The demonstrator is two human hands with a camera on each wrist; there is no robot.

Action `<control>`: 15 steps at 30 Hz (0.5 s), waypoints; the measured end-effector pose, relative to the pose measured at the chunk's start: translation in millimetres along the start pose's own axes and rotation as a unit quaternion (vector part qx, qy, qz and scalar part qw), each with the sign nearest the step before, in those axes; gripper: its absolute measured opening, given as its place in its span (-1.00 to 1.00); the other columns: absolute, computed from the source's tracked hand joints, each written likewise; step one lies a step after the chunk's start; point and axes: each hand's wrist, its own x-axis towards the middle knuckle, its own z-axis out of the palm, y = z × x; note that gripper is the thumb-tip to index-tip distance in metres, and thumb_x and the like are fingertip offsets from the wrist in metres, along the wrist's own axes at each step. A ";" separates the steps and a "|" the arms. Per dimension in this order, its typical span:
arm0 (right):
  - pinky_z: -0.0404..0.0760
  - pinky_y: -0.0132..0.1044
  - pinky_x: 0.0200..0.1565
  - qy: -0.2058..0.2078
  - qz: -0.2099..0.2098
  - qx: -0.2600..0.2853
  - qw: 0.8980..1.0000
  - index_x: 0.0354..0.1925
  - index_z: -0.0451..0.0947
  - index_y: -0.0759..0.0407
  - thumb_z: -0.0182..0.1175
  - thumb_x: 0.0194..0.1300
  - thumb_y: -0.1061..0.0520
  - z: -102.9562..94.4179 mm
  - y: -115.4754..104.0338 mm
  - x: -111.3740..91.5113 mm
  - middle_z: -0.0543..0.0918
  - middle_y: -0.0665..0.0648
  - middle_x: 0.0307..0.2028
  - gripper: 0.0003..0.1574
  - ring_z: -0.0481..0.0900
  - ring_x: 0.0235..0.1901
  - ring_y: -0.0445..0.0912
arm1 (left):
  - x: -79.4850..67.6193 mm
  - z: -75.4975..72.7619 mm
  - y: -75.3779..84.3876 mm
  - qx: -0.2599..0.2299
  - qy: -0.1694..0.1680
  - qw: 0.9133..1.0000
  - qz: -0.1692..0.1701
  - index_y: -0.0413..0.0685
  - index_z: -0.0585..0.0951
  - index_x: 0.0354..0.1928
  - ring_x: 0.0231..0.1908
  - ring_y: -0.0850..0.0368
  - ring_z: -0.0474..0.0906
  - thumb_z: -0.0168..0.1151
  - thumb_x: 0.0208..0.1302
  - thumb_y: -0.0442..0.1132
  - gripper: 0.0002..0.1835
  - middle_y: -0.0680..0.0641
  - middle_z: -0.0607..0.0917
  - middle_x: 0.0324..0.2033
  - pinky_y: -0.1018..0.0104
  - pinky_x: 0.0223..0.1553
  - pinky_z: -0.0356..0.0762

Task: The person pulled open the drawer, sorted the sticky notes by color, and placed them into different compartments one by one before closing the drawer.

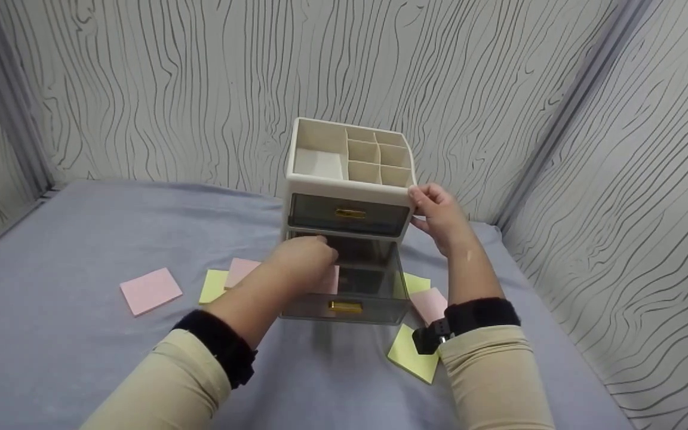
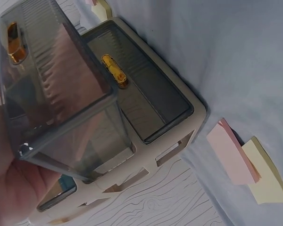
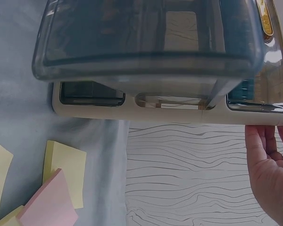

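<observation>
A cream desktop organizer [image 1: 350, 186] stands on the cloth, its lower smoky see-through drawer [image 1: 374, 307] pulled out. My left hand [image 1: 299, 263] reaches over the left wall into this drawer, fingers curled at a pink sticky note pad [image 1: 330, 280]. The pad shows as a pink shape [image 2: 73, 70] through the drawer wall in the left wrist view; the fingertips are hidden there. With thumb and fingers, my right hand [image 1: 439, 212] grips the organizer's upper right side. Above, the closed upper drawer [image 1: 320, 212] has a gold handle [image 1: 350, 213].
A pink pad [image 1: 151, 291] lies on the far left of the cloth. Yellow [image 1: 212, 285] and pink [image 1: 241, 272] pads overlap left of the organizer. On the right are another pink pad [image 1: 429, 304] and a yellow pad [image 1: 412, 355]. Behind rises a wood-grain patterned wall [image 1: 200, 89].
</observation>
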 end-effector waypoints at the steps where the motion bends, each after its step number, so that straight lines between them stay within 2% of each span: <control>1: 0.40 -0.10 0.10 0.001 0.000 -0.001 1.000 -0.19 0.34 0.14 0.04 0.32 -0.08 0.2 0.0 0.0 0.38 0.21 -0.01 -0.68 0.40 0.00 0.01 | 0.7 0.5 0.1 0.001 -0.005 1.000 0.000 -0.10 0.61 -0.34 -0.28 0.01 0.57 0.14 0.05 -0.28 -0.88 -0.06 0.63 -0.40 0.14 -0.19 0.51; 6: 0.40 -0.10 0.10 0.001 0.001 0.003 1.000 -0.20 0.34 0.14 0.04 0.32 -0.07 0.8 -0.2 0.0 0.38 0.20 -0.02 -0.69 0.40 0.00 0.01 | 5.4 3.0 -0.2 0.004 -0.034 0.999 -0.005 -0.08 0.61 -0.34 -0.26 0.00 0.58 0.14 0.04 -0.25 -0.86 -0.05 0.67 -0.36 0.13 -0.19 0.52; 15: 0.39 -0.09 0.11 0.003 -0.001 0.008 1.000 -0.22 0.34 0.14 0.04 0.32 -0.07 0.6 0.3 -0.1 0.39 0.20 -0.02 -0.70 0.40 -0.01 0.01 | 12.2 6.8 -2.9 0.009 -0.068 0.998 -0.009 -0.04 0.60 -0.45 -0.39 0.03 0.57 0.17 0.05 -0.16 -0.88 -0.02 0.67 -0.41 0.10 -0.29 0.53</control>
